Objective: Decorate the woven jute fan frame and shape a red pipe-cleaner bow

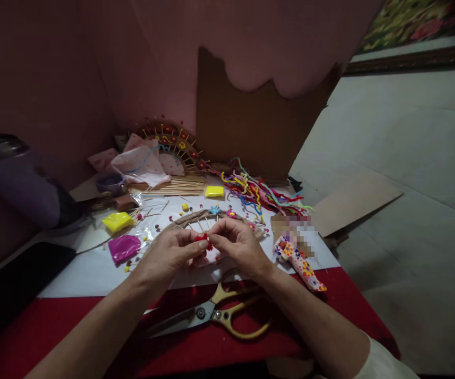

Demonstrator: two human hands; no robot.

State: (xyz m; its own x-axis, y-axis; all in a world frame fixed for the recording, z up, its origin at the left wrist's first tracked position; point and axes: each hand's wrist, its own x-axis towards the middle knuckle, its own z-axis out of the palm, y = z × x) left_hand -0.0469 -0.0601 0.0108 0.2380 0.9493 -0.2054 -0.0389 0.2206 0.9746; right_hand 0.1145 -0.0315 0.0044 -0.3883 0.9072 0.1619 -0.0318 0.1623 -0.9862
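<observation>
My left hand (170,252) and my right hand (237,243) meet over the middle of the table, both pinching a small red clay piece (203,239) between their fingertips. Under them lies a curved twine-wrapped ring (190,218) with little clay flowers on it, resting on a white sheet (93,271). Gold-handled scissors (215,313) lie shut on the red cloth (53,321) just below my wrists.
Yellow clay (117,221), magenta clay (124,247) and another yellow block (214,191) lie on the sheet. Colourful pipe cleaners (259,192), a bundle of sticks (174,186), a stick fan decoration (172,139), a patterned glue gun (300,263) and cardboard (251,126) surround them. A dark tablet (10,284) sits left.
</observation>
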